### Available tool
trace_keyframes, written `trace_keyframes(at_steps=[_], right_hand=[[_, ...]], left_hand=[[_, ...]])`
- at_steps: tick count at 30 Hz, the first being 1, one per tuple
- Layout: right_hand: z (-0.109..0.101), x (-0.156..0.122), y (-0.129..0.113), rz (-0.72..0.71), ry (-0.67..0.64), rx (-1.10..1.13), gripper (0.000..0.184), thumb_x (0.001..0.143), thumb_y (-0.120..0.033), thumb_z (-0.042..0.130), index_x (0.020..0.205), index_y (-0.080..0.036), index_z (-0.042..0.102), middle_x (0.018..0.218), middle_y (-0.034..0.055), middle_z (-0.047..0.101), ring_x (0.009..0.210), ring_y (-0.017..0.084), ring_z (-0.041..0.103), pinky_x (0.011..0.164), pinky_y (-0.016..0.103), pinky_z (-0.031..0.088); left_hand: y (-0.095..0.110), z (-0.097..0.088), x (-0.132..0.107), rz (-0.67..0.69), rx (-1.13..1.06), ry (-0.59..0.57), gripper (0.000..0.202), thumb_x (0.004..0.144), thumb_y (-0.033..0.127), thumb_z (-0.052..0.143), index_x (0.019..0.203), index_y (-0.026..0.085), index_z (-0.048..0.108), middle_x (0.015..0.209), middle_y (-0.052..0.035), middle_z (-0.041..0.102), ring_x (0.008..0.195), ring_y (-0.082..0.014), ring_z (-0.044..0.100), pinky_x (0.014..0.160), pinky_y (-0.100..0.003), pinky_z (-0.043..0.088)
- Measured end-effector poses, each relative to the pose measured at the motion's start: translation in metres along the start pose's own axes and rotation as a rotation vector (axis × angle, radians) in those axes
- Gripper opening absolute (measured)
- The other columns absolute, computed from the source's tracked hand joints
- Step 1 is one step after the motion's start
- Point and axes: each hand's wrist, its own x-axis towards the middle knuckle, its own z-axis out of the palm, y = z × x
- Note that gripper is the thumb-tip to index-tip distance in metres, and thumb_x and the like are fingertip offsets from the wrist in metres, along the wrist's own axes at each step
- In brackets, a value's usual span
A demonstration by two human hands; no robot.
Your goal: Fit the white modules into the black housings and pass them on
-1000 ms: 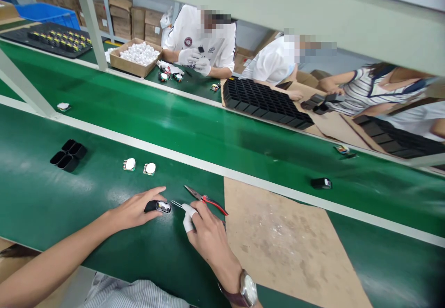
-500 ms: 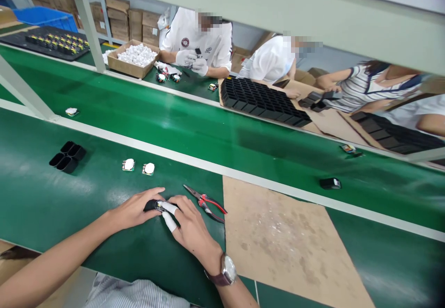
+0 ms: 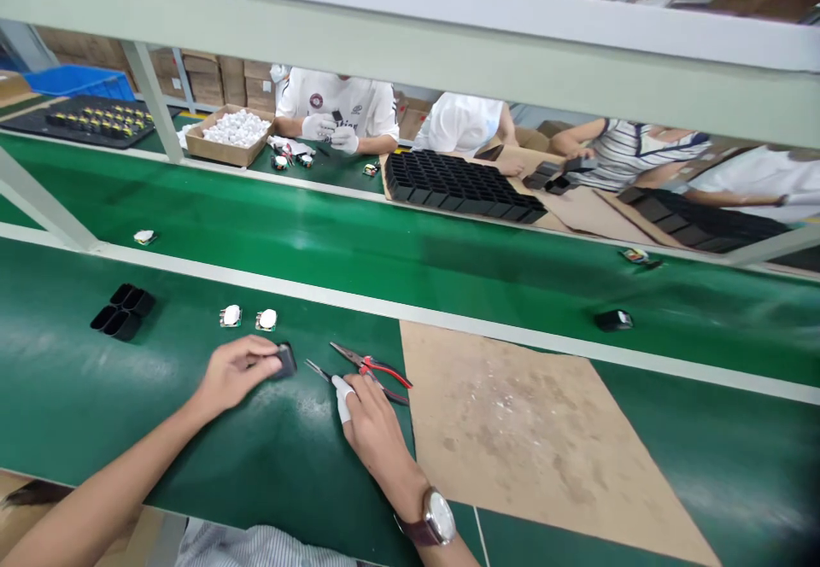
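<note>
Near the front edge of the green bench mat point(image 3: 96, 396), left of the brown cardboard sheet point(image 3: 531, 430): we note the left hand point(image 3: 234, 372), fingers curled tight on a small black boxy plastic housing point(image 3: 285, 360), dark all over, resting on the mat. The right hand point(image 3: 375, 426), index finger in a white cot, pinches thin metal tweezers point(image 3: 317, 371), whose tips are just beside the housing. Red-handled pliers point(image 3: 371, 369) lie just behind the tweezers.
</note>
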Motion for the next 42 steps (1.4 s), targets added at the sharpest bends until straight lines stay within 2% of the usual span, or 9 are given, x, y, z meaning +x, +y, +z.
trace_keyframes(at_steps=[3, 7, 15, 18, 22, 26, 32, 37, 42], right_hand=[[0.006, -0.002, 0.002, 0.054, 0.023, -0.089, 0.054, 0.081, 0.006, 0.045, 0.127, -0.014, 0.065, 0.120, 0.0142, 0.067, 0.114, 0.030, 0.063, 0.101, 0.047, 0.056], [0.011, -0.002, 0.006, 0.063, 0.040, -0.077, 0.042, 0.085, 0.003, 0.050, 0.118, -0.017, 0.068, 0.112, 0.0131, 0.066, 0.104, 0.028, 0.065, 0.094, 0.043, 0.058], [0.024, -0.011, 0.014, 0.070, 0.191, -0.059, 0.034, 0.091, -0.002, 0.048, 0.115, -0.015, 0.068, 0.111, 0.0174, 0.068, 0.100, 0.031, 0.070, 0.089, 0.044, 0.060], [0.019, -0.013, 0.016, 0.029, 0.268, -0.050, 0.032, 0.098, -0.010, 0.046, 0.122, -0.015, 0.066, 0.116, 0.0181, 0.068, 0.102, 0.032, 0.071, 0.087, 0.043, 0.062], [0.000, -0.012, 0.016, -0.005, 0.278, 0.014, 0.030, 0.104, -0.018, 0.048, 0.129, -0.017, 0.063, 0.122, 0.0161, 0.067, 0.106, 0.029, 0.072, 0.089, 0.040, 0.063], [-0.021, 0.002, 0.010, -0.062, 0.217, 0.061, 0.035, 0.105, -0.019, 0.046, 0.137, -0.017, 0.059, 0.127, 0.0159, 0.066, 0.113, 0.029, 0.070, 0.094, 0.040, 0.062], [-0.021, 0.031, -0.009, -0.145, 0.124, 0.020, 0.034, 0.101, -0.012, 0.049, 0.132, -0.014, 0.062, 0.126, 0.0163, 0.068, 0.109, 0.030, 0.069, 0.092, 0.043, 0.062], [-0.008, 0.029, -0.003, -0.095, 0.019, -0.079, 0.042, 0.091, -0.003, 0.053, 0.127, -0.018, 0.067, 0.122, 0.0124, 0.069, 0.106, 0.030, 0.067, 0.093, 0.046, 0.060], [-0.022, 0.010, 0.015, -0.003, -0.068, -0.116, 0.035, 0.092, -0.003, 0.058, 0.122, -0.017, 0.069, 0.118, 0.0097, 0.069, 0.115, 0.028, 0.062, 0.103, 0.043, 0.054]], left_hand=[[0.002, -0.011, 0.011, -0.175, -0.119, 0.218, 0.032, 0.087, 0.048, 0.082, 0.091, 0.017, 0.077, 0.085, -0.0062, 0.078, 0.068, -0.0205, 0.075, 0.065, -0.037, 0.066], [0.001, -0.018, 0.035, -0.120, 0.148, 0.097, 0.036, 0.086, 0.052, 0.078, 0.092, 0.016, 0.078, 0.086, -0.0080, 0.079, 0.073, -0.0225, 0.077, 0.071, -0.038, 0.066], [-0.033, -0.038, 0.179, -0.056, 0.606, 0.193, 0.037, 0.087, 0.027, 0.076, 0.123, 0.019, 0.070, 0.111, -0.0112, 0.076, 0.100, -0.0248, 0.074, 0.092, -0.040, 0.061], [-0.051, -0.045, 0.204, -0.093, 0.752, 0.179, 0.038, 0.093, 0.029, 0.073, 0.127, 0.015, 0.065, 0.112, -0.0114, 0.074, 0.099, -0.0244, 0.073, 0.093, -0.043, 0.060], [-0.059, -0.070, 0.205, -0.123, 0.925, 0.080, 0.057, 0.086, 0.033, 0.082, 0.136, 0.016, 0.061, 0.127, -0.0127, 0.071, 0.121, -0.0297, 0.066, 0.105, -0.046, 0.053], [-0.045, -0.139, 0.199, -0.226, 1.126, 0.086, 0.064, 0.082, 0.030, 0.083, 0.141, 0.018, 0.060, 0.149, -0.0176, 0.058, 0.145, -0.0399, 0.046, 0.120, -0.053, 0.038], [-0.033, -0.225, 0.177, -0.491, 1.311, 0.054, 0.041, 0.100, 0.036, 0.069, 0.135, 0.016, 0.062, 0.138, -0.0137, 0.062, 0.123, -0.0307, 0.064, 0.103, -0.055, 0.055], [-0.039, -0.219, 0.172, -0.510, 1.350, -0.013, 0.026, 0.101, 0.030, 0.063, 0.123, 0.018, 0.070, 0.126, -0.0106, 0.073, 0.117, -0.0279, 0.070, 0.100, -0.037, 0.055], [-0.032, -0.188, 0.188, -0.448, 1.360, -0.008, 0.051, 0.090, 0.046, 0.065, 0.122, 0.006, 0.067, 0.117, -0.0194, 0.078, 0.107, -0.0373, 0.075, 0.088, -0.037, 0.058]])
